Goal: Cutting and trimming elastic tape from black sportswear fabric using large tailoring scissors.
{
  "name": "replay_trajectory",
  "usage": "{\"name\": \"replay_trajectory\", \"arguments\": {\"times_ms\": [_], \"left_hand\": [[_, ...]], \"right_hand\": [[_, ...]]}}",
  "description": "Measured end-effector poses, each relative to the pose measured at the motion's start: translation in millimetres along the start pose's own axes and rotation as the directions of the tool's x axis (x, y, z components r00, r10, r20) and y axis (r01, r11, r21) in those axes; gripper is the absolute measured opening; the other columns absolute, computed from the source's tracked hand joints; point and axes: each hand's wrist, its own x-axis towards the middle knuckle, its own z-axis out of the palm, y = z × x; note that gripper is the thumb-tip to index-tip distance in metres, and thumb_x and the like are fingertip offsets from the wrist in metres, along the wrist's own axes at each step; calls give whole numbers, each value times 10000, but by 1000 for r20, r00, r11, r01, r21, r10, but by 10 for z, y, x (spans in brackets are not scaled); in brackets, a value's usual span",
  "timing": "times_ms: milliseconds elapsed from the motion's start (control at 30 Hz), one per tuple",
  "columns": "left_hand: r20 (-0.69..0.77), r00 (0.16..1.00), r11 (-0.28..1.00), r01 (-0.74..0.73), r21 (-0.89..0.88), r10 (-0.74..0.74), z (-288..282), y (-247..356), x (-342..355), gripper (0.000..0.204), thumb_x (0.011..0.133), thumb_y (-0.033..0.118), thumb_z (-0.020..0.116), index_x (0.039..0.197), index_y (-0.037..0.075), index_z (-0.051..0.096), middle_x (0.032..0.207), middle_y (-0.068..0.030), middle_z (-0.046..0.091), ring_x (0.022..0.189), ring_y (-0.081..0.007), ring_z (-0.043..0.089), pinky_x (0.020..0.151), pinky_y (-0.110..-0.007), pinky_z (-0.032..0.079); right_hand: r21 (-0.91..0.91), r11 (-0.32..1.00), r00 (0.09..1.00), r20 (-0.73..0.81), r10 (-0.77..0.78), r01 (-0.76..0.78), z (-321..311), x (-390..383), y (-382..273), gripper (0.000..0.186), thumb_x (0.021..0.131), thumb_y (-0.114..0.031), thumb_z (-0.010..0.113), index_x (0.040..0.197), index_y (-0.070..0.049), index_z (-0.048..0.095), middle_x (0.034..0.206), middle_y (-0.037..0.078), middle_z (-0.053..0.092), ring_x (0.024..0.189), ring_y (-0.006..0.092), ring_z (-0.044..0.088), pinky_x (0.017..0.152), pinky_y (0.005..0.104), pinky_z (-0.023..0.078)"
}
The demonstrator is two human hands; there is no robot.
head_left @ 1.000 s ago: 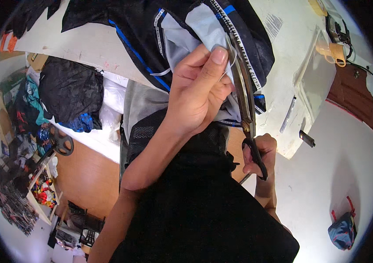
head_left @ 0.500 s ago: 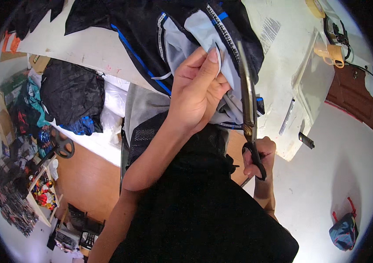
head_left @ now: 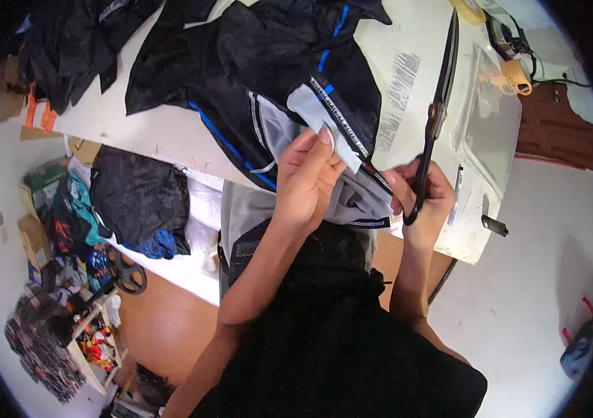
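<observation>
A black garment (head_left: 255,59) with blue piping is spread on the table, its pale blue-grey inner side turned out near me. My left hand (head_left: 307,184) pinches this pale fabric (head_left: 303,104) between thumb and fingers, just below a black trim band (head_left: 342,120) with white marks. To the right, my right hand (head_left: 432,195) has its fingers through the handles of large black-handled scissors (head_left: 441,97). The blades look closed and point away from me. The right thumb and forefinger are by the trim's near end; whether they touch it I cannot tell.
The white table (head_left: 422,28) carries a clear plastic sheet (head_left: 488,111), a pen (head_left: 456,195) and tape rolls (head_left: 516,76) on the right. More dark clothing (head_left: 73,52) lies at far left. Below the table's left edge sits a heap of black garments (head_left: 140,198).
My right hand has risen and come up beside the garment, carrying the scissors farther from me. My left hand keeps its pinch on the fabric. The whole view has shifted somewhat.
</observation>
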Motion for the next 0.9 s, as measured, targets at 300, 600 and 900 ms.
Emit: {"name": "replay_trajectory", "arguments": {"times_ms": [300,600,900], "left_hand": [[25,999,999,40,25,-40,99,-38,-80,136,958,119,434,970,24,529,946,-98,606,841,-173,609,744,-279,502],[-121,992,999,34,-3,-34,231,55,-23,156,968,169,427,972,48,525,965,-51,598,1032,-193,557,978,-401,405],[9,1000,999,-29,-39,30,105,-70,-36,181,972,151,423,828,79,505,809,-3,535,878,-122,538,885,-354,422]], "right_hand": [[175,977,980,141,-144,118,458,56,-98,248,704,4,754,738,-31,511,804,112,671,486,20,478,421,154,368],[150,988,997,-71,-36,46,267,43,-116,241,719,11,740,724,-42,505,798,129,671,485,33,497,402,156,358],[120,977,984,-38,-175,178,350,9,-31,204,738,29,721,741,3,518,822,130,673,662,79,596,565,208,471]]}}
